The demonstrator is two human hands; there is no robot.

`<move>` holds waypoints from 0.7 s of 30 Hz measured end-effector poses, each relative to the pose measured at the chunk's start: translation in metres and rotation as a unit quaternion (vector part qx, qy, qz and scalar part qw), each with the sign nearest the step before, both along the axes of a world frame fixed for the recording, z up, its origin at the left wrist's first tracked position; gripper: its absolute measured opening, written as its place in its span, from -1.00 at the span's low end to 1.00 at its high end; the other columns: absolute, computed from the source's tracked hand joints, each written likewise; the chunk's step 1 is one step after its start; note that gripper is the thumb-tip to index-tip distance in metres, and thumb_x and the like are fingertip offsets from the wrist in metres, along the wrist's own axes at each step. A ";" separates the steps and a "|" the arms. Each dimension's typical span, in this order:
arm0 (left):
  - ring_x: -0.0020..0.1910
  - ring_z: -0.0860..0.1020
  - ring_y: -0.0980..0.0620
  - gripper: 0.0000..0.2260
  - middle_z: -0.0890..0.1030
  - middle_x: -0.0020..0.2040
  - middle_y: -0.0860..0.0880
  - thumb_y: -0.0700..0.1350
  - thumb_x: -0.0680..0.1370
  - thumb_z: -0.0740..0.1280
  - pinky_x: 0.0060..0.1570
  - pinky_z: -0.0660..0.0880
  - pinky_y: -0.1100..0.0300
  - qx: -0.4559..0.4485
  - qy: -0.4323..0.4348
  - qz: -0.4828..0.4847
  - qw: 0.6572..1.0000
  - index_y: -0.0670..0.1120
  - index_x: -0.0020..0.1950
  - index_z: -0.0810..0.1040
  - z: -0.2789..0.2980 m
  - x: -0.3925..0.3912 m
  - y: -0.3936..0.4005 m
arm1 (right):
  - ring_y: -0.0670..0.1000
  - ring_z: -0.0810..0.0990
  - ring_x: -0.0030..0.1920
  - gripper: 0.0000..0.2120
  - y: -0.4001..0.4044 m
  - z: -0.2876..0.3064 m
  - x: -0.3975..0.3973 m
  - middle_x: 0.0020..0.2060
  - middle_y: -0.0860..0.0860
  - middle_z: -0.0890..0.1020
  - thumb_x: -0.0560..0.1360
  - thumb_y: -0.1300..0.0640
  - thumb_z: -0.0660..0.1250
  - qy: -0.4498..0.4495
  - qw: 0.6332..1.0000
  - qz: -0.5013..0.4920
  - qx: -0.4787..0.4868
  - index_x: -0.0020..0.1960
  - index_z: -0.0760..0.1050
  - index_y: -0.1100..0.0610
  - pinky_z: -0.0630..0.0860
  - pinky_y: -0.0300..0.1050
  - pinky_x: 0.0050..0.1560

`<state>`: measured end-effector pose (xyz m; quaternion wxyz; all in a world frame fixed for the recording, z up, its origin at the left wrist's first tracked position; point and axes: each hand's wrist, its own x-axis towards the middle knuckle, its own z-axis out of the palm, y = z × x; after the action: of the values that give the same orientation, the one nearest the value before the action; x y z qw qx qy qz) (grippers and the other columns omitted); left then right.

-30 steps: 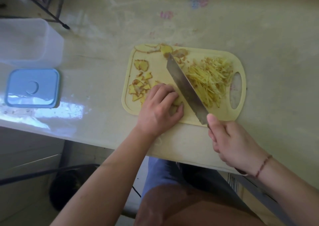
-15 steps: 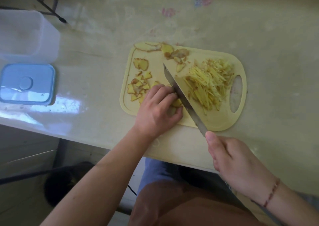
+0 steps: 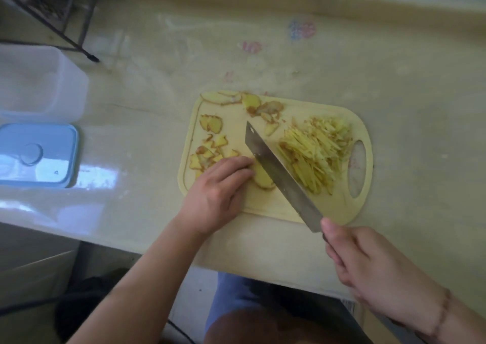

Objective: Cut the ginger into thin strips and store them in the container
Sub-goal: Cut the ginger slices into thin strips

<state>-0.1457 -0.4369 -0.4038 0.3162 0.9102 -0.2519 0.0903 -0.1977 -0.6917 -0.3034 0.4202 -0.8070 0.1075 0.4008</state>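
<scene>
A pale yellow cutting board (image 3: pixel 265 207) lies on the counter. My left hand (image 3: pixel 219 193) curls over ginger slices (image 3: pixel 261 179) near the board's front left and holds them down. My right hand (image 3: pixel 368 267) grips the handle of a cleaver (image 3: pixel 278 172), whose blade lies diagonally right beside those slices. A heap of thin ginger strips (image 3: pixel 315 154) sits on the board's right side. Ginger peels and offcuts (image 3: pixel 210 143) are scattered on the left and back of the board. The clear plastic container (image 3: pixel 39 83) stands far left, with its blue lid (image 3: pixel 36 154) in front of it.
The board's handle hole (image 3: pixel 357 168) is at its right end. The glossy counter edge (image 3: pixel 105 236) runs below my arms. A black metal rack's legs (image 3: pixel 65 22) stand at the back left.
The cleaver blade has tilted from edge-on to showing its flat side, next to the slices. My left hand stays on the ginger.
</scene>
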 end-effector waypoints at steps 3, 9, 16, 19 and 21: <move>0.02 0.64 -0.22 -0.81 0.66 0.08 -0.22 -0.27 0.60 0.27 0.05 0.57 -0.06 -0.006 -0.029 0.034 0.999 -0.31 -0.05 0.67 0.000 0.001 -0.010 | -0.11 0.20 -0.52 -0.26 0.000 0.001 0.001 -0.54 -0.07 0.23 0.28 -0.62 -0.05 -0.017 1.000 0.012 -0.009 -0.36 0.24 0.10 0.19 -0.25 -0.46; -0.03 0.60 -0.22 -0.79 0.63 -0.04 -0.21 -0.29 0.59 0.23 0.03 0.54 -0.05 -0.033 -0.055 0.076 0.995 -0.30 -0.10 0.65 -0.001 -0.001 -0.023 | -0.14 0.27 -0.53 -0.15 0.002 -0.001 -0.008 -0.56 -0.05 0.29 0.16 -0.73 -0.11 -0.044 0.999 -0.009 -0.020 -0.34 0.29 0.09 0.24 -0.17 -0.37; -0.16 0.55 -0.06 -0.82 0.59 -0.19 -0.12 -0.36 0.48 0.26 -0.12 0.51 0.10 -0.144 -0.046 0.143 0.978 -0.27 -0.26 0.62 0.001 -0.009 -0.029 | -0.14 0.28 -0.60 -0.31 0.001 -0.002 -0.003 -0.59 -0.04 0.32 0.28 -0.57 -0.01 -0.029 0.999 -0.025 0.005 -0.38 0.29 0.10 0.23 -0.35 -0.55; -0.13 0.56 -0.02 -0.85 0.59 -0.18 -0.11 -0.33 0.46 0.29 -0.07 0.52 0.17 -0.161 -0.029 0.152 0.975 -0.25 -0.25 0.63 0.002 -0.008 -0.028 | -0.13 0.26 -0.57 -0.28 0.001 -0.003 -0.003 -0.57 -0.04 0.30 0.30 -0.56 -0.01 -0.028 0.999 -0.017 0.013 -0.34 0.28 0.13 0.24 -0.31 -0.54; -0.13 0.56 -0.03 -0.89 0.60 -0.18 -0.11 -0.34 0.45 0.33 -0.07 0.51 0.16 -0.156 -0.027 0.146 0.977 -0.25 -0.24 0.64 0.002 -0.008 -0.028 | -0.13 0.26 -0.56 -0.26 0.002 -0.003 -0.003 -0.57 -0.04 0.29 0.30 -0.58 -0.03 -0.038 0.999 -0.005 0.006 -0.33 0.27 0.14 0.24 -0.28 -0.52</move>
<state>-0.1538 -0.4649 -0.4017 0.4307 0.8738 -0.1080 0.1982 -0.2005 -0.6895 -0.3066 0.4311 -0.8183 0.0933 0.3685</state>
